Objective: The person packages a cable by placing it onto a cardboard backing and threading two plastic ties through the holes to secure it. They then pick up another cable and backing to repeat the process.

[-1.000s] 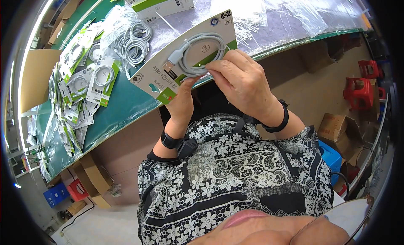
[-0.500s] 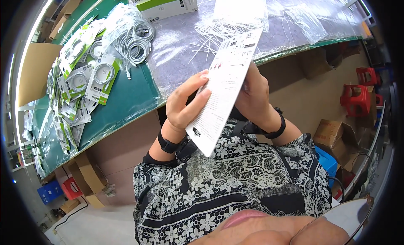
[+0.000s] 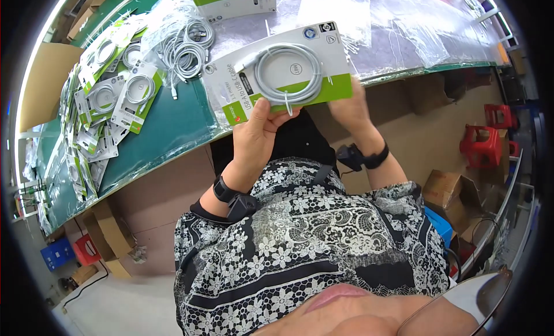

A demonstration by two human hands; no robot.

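I hold a white and green backing card face up in front of my chest, with a coiled white cable tied onto it. My left hand grips the card's lower left edge, thumb on the front. My right hand is mostly hidden behind the card's lower right corner and holds it from the back. Both wrists wear dark bands.
A green-topped table runs across the top. On its left lie several finished cable cards and a heap of loose white coiled cables. A white-green box and clear plastic bags sit further back. Cardboard boxes and red stools stand on the floor.
The card was turned from edge-on, back side showing, to face up with the cable visible. It moved up and to the right, and my right hand went behind it.
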